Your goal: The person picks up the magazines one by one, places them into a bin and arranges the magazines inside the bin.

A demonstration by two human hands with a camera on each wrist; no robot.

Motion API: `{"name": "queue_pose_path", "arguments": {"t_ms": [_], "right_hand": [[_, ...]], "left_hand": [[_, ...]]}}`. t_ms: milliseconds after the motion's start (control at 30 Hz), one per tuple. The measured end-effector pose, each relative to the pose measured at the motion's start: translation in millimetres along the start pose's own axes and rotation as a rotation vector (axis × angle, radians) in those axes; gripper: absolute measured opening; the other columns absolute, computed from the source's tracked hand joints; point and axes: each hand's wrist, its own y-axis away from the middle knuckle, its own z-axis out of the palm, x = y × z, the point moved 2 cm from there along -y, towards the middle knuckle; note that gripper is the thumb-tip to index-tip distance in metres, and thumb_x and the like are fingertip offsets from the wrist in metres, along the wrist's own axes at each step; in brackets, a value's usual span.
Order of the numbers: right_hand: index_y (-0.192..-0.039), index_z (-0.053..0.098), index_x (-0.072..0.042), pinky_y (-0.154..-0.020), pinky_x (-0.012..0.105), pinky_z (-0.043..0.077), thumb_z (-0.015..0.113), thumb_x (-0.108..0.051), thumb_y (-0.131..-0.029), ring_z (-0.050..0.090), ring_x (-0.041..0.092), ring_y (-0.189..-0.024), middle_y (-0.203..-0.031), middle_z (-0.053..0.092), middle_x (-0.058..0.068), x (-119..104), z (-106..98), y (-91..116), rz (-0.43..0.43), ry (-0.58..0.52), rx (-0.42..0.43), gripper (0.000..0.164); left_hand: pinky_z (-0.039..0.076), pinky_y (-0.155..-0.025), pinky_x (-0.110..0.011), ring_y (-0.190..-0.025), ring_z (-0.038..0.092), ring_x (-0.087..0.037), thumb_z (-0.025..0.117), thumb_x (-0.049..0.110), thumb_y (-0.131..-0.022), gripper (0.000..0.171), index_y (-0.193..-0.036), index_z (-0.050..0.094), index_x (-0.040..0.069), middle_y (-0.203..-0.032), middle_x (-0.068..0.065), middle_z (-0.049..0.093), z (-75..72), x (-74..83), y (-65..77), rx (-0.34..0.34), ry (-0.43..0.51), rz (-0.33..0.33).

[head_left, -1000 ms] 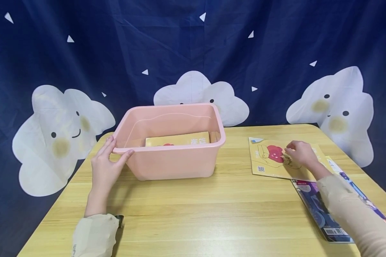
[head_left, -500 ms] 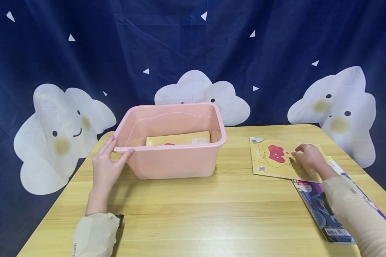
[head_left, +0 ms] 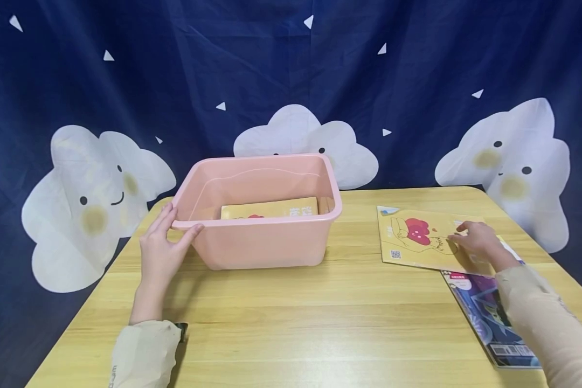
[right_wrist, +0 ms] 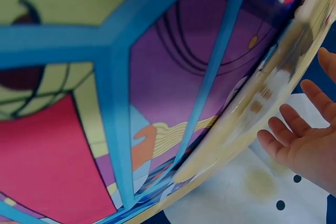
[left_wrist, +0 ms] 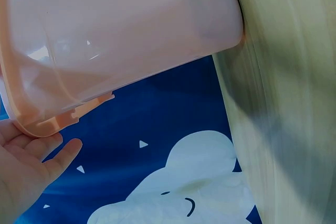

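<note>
A pink plastic bin (head_left: 262, 245) stands on the table, with a yellow booklet (head_left: 271, 208) lying inside it. My left hand (head_left: 162, 253) holds the bin's near left corner, thumb at the front and fingers along the left side of the rim. To the right lies another yellow booklet (head_left: 400, 245) with a red cartoon figure and a QR code. Over its right part is my right hand (head_left: 480, 240). The right wrist view shows that hand (right_wrist: 307, 135) with loosely extended fingers close to the booklet's edge. A dark blue and purple magazine (head_left: 485, 312) lies partly beneath the booklet.
The light wood table (head_left: 291, 318) reaches back to a dark blue curtain (head_left: 271, 48) printed with smiling clouds. My right sleeve (head_left: 538, 312) covers part of the magazine. A small black object (head_left: 181, 331) shows beside the left cuff.
My right hand has slid to the right across the yellow booklet, uncovering more of its drawing. The left hand keeps its place on the bin; the booklets and magazine stay put.
</note>
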Motion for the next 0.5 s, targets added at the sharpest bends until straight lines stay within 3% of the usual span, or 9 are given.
{"name": "queue_pose_path", "arguments": {"t_ms": [500], "right_hand": [[-0.109, 0.041, 0.019, -0.073, 0.052, 0.039, 0.06, -0.039, -0.081, 0.042, 0.045, -0.086, -0.101, 0.044, 0.039, 16.2, -4.7, 2.9, 0.073, -0.02, -0.074, 0.067]], "left_hand": [[0.033, -0.098, -0.042, -0.117, 0.042, -0.034, 0.078, 0.02, -0.068, 0.061, -0.117, 0.054, -0.007, -0.125, -0.02, 0.049, 0.2, -0.3, 0.6, -0.005, 0.002, -0.007]]}}
